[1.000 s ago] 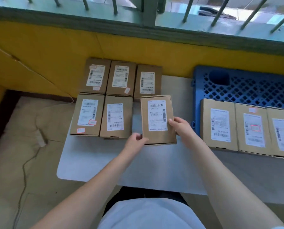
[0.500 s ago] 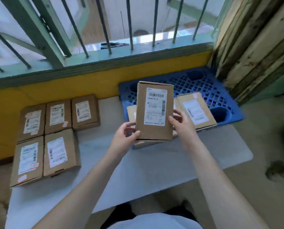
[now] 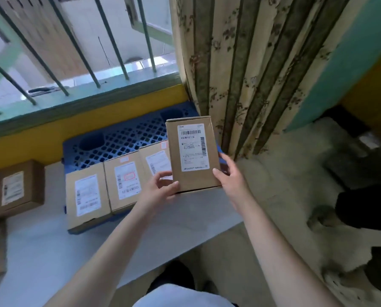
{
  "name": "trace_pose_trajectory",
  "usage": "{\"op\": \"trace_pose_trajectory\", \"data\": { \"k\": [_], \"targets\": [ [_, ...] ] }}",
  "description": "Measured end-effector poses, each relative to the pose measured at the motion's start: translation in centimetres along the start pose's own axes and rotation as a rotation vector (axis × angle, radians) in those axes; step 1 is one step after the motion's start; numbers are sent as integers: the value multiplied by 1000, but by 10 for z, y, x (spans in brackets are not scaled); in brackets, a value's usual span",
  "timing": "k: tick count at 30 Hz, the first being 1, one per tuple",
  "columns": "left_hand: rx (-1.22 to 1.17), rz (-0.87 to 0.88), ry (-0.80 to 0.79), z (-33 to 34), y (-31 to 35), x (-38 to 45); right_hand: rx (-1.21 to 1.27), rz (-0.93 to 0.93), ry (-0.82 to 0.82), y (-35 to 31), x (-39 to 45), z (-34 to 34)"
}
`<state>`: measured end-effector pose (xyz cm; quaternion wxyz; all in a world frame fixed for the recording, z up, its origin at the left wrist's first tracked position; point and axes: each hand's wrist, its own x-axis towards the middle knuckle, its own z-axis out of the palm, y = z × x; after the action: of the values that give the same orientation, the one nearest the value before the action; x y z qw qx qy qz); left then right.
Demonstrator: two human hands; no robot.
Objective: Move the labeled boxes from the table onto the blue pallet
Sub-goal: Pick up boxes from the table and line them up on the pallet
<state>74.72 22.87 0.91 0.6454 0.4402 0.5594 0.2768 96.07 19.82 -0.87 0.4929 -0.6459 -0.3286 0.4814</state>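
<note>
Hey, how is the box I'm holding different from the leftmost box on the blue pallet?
The held box is up in the air, gripped by the left hand and right hand; the leftmost pallet box lies flat on the blue pallet, untouched. The held box tilts its label toward the camera; the pallet box's label faces up. Both are brown cardboard with white barcode labels.

You are seeing bare grid lying open along the blue pallet's [image 3: 127, 138] far edge; three boxes [image 3: 86, 193] are filling its near edge.

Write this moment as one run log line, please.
box held by left hand and right hand | over pallet
</note>
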Motion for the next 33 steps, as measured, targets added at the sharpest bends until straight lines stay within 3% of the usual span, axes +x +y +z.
{"op": "trace_pose_trajectory", "data": {
  "k": [9, 16, 26, 33],
  "targets": [
    [93, -20, 51, 34, 7, 78, -50, 88, 29, 3, 88, -22],
    [228, -65, 105, 49, 12, 108, -69, 179, -40, 6, 138, -35],
    [344, -177, 282, 68, 10, 118, -230, 191, -288, 21, 173, -36],
    [688, -226, 322, 65, 4, 122, -452, 180, -396, 38, 185, -30]
  ]
}}
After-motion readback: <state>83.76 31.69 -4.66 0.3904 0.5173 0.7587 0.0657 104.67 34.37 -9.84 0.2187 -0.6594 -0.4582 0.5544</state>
